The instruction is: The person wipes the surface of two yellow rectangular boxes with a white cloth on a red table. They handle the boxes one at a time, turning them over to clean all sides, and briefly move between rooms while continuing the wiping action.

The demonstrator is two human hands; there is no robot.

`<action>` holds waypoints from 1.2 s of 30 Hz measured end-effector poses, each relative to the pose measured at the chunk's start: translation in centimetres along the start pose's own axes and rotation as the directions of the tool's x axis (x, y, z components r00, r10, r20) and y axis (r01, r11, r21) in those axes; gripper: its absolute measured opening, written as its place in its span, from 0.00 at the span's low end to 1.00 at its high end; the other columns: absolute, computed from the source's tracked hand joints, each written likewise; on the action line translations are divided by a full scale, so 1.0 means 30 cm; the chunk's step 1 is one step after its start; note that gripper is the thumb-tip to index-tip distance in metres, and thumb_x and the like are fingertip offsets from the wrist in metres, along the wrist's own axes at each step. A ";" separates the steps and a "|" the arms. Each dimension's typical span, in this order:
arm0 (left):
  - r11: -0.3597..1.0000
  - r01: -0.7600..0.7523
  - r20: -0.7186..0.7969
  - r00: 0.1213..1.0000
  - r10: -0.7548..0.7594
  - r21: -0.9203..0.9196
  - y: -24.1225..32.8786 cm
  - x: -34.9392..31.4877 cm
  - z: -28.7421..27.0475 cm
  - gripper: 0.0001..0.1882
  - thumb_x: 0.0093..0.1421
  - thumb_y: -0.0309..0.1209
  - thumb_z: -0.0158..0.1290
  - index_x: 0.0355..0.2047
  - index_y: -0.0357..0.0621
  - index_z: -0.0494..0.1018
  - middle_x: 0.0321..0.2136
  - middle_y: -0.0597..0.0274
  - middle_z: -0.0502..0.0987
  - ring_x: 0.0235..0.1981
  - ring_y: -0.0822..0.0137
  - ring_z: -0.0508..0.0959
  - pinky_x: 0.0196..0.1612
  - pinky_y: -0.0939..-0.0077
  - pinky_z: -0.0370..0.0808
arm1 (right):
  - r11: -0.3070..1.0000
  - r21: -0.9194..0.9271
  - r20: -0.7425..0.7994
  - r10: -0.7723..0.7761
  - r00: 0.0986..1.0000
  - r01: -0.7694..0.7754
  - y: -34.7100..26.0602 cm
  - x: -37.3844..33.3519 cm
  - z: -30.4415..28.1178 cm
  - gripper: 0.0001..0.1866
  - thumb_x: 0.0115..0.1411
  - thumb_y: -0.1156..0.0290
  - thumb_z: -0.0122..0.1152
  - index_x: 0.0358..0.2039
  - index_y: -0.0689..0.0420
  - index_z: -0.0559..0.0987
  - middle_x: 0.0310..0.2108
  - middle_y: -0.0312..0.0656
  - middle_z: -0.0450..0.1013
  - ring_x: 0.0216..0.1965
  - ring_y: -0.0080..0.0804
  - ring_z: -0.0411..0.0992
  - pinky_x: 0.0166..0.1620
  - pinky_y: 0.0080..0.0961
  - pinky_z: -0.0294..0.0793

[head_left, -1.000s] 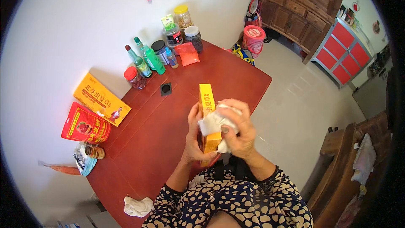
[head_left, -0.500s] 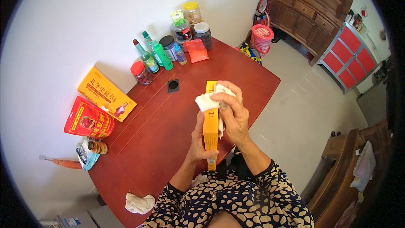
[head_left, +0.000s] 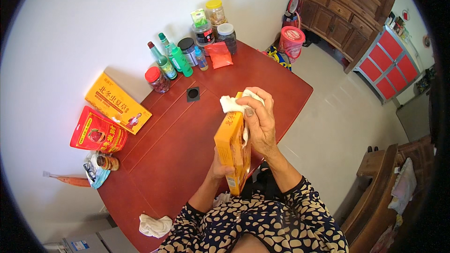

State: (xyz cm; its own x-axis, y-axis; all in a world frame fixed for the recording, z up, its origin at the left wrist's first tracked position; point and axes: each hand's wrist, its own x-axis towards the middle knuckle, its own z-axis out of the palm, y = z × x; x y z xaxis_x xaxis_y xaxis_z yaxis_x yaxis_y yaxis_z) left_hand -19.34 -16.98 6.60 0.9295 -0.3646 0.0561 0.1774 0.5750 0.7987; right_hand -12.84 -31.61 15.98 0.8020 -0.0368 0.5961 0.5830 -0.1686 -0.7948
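A flat yellow-orange cardboard box (head_left: 228, 143) is held on edge and tilted in front of me, above the near part of the red table. My left hand (head_left: 220, 166) grips its lower left side, with the thumb across the narrow face and the other fingers hidden behind it. At the box's upper end, my right hand (head_left: 261, 122) is closed on a white cloth (head_left: 232, 103), which lies over the top edge. Part of the cloth hangs down the box's right side.
On the red table (head_left: 168, 159) stand a second yellow box (head_left: 117, 103), a red pouch (head_left: 99, 131), a small jar (head_left: 108, 162) and several bottles and jars, among them a red-lidded jar (head_left: 157, 79). A crumpled white cloth (head_left: 155, 225) lies at the near left edge.
The box has turned and tilted, so its broad right face shows more and its lower end has swung left. My right hand and the cloth have shifted slightly up along it.
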 end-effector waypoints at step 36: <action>0.926 -0.164 -0.034 0.986 0.162 -0.340 0.027 0.060 0.058 0.45 0.47 0.54 0.57 0.62 0.47 0.57 0.53 0.60 0.67 0.56 0.63 0.69 0.59 0.66 0.67 | 0.880 -0.226 0.267 -0.357 0.895 0.418 -0.040 -0.173 0.069 0.26 0.50 0.80 0.56 0.53 0.58 0.75 0.59 0.51 0.60 0.60 0.55 0.54 0.62 0.47 0.55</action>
State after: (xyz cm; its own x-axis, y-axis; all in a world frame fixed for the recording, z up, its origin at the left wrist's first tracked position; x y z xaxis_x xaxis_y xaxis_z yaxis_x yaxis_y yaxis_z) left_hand -18.09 -18.45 8.40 0.9565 -0.2412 0.1644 0.1218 0.8415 0.5264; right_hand -17.43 -29.18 13.60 0.5447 0.2906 0.7866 0.8190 -0.3860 -0.4245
